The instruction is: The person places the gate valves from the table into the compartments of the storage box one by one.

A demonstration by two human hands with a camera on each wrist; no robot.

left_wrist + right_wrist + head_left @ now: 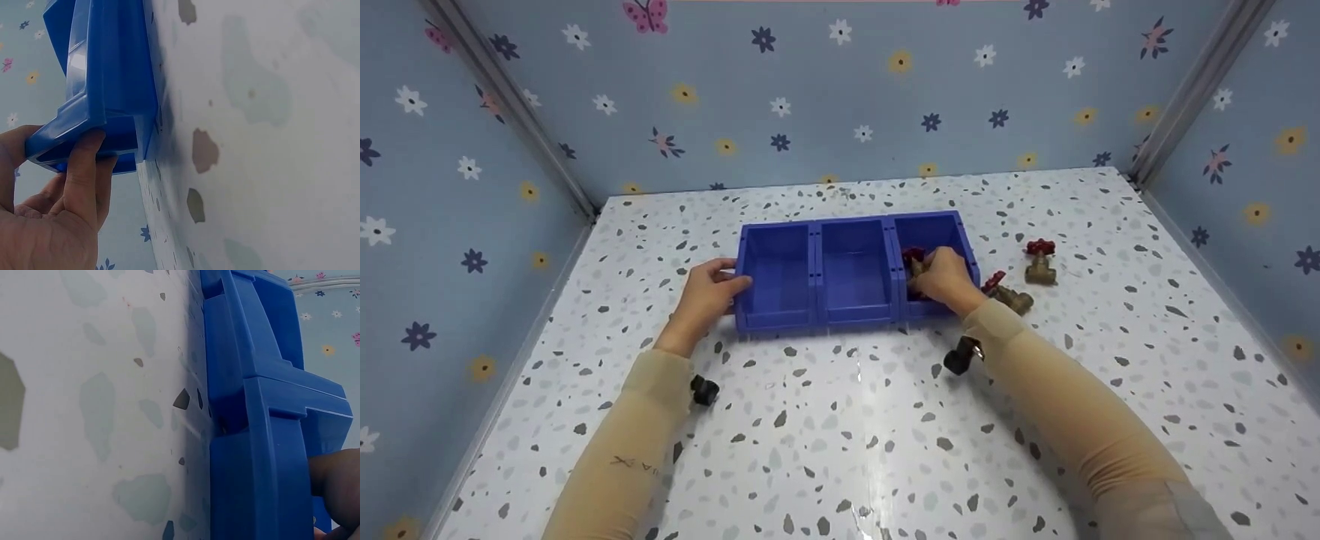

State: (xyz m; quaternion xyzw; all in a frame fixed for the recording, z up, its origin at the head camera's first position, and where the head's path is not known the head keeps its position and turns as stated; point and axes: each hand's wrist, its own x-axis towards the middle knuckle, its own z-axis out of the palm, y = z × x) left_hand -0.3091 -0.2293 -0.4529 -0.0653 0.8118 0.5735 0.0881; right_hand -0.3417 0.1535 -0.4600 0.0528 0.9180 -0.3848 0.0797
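Observation:
A blue bin with three compartments (817,274) sits on the speckled table. My left hand (706,296) grips its left edge, the thumb on the rim; in the left wrist view its fingers (81,180) curl under the bin's lip. My right hand (946,279) reaches into the right compartment and pinches a brass valve with a red handwheel (916,268), partly covered by the fingers. The right wrist view shows only part of this hand (340,486) beyond the bin's front wall. The left and middle compartments hold nothing.
Right of the bin, a brass valve with a red handwheel (1040,271) stands on the table. A second loose valve (1014,300) lies nearer, close to the right sleeve. Flower-patterned panels (840,97) enclose the table (825,435) at the back and sides.

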